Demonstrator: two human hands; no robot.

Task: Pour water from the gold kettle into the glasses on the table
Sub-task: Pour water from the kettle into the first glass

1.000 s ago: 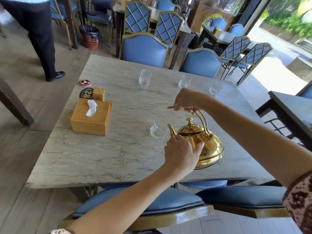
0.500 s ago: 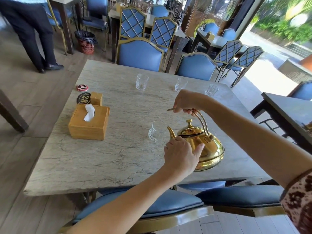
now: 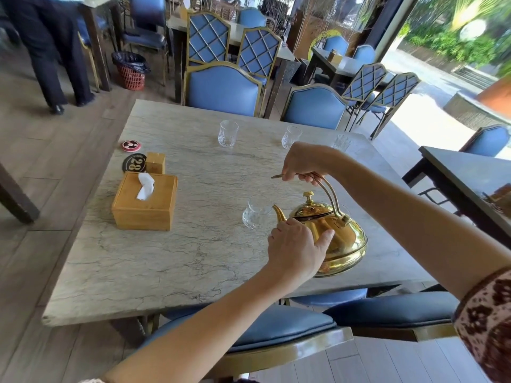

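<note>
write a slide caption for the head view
Right hand tilts the gold kettle by its handle, left hand steadying it, spout at the nearest glass.

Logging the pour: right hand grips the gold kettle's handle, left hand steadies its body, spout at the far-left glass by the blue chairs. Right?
Not quite. The head view shows the gold kettle spout at the nearest clear glass, mid-table. Right hand and left hand are as stated.

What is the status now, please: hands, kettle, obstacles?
Right hand grips handle, left hand steadies gold kettle. Spout at near glass, pour not visible. Nothing between them.
</note>
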